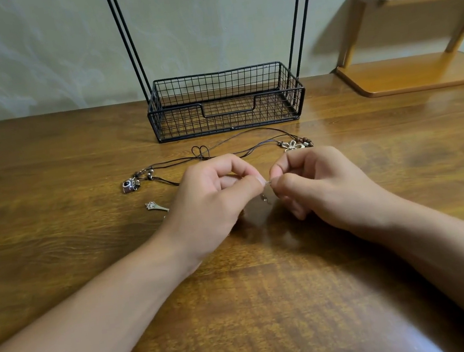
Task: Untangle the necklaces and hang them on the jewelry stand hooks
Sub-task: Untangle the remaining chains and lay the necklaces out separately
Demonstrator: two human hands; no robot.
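Wooden bench (57, 260) carries a black wire jewelry stand (225, 102) at 12 o'clock. Corded necklaces (221, 152) lie tangled before it. Left hand (213, 199) and right hand (321, 184) pinch a small silver clasp (267, 182) between them.

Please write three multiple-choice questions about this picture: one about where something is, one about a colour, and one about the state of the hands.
1. Where does the flower pendant lie?
A. Inside the wire basket
B. On the table, behind the right hand
C. On the wooden shelf

2. What colour is the wire basket of the jewelry stand?
A. Black
B. White
C. Gold

3. What are the hands doing?
A. Both lie flat on the table
B. Only the left hand holds something
C. Both pinch a small metal clasp

Answers: 1 B, it lies on the table just beyond the right hand. 2 A, its wires are black. 3 C, the left hand and right hand meet at the clasp.
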